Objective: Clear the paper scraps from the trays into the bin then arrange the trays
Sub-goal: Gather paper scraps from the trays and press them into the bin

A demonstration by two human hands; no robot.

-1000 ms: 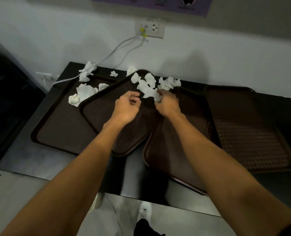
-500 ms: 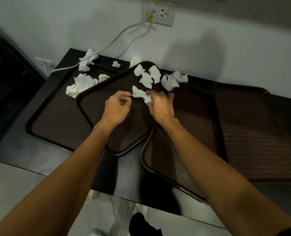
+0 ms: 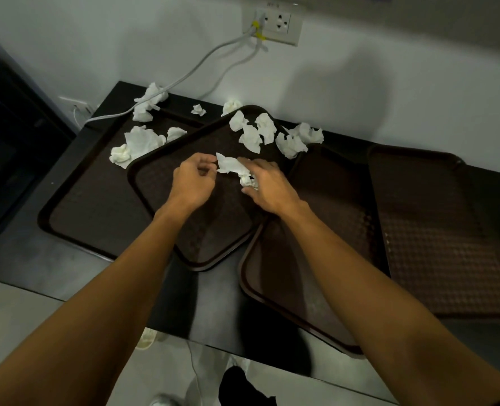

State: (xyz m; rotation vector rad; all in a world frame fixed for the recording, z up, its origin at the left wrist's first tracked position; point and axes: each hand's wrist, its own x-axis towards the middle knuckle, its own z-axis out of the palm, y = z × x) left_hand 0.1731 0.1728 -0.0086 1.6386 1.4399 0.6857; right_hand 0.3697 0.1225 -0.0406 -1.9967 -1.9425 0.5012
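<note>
Left hand [image 3: 194,183] and right hand [image 3: 269,190] hold one paper scrap [image 3: 230,166] over the middle tray [image 3: 158,183].

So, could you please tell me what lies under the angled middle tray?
The middle tray rests across the left tray and the neighbouring right tray, on the black table. Anything directly beneath it is covered.

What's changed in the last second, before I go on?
The right grip pulled a paper scrap off the far pile toward the middle of the tray and holds it; the left grip now touches its free end. Everything else stayed put.
</note>
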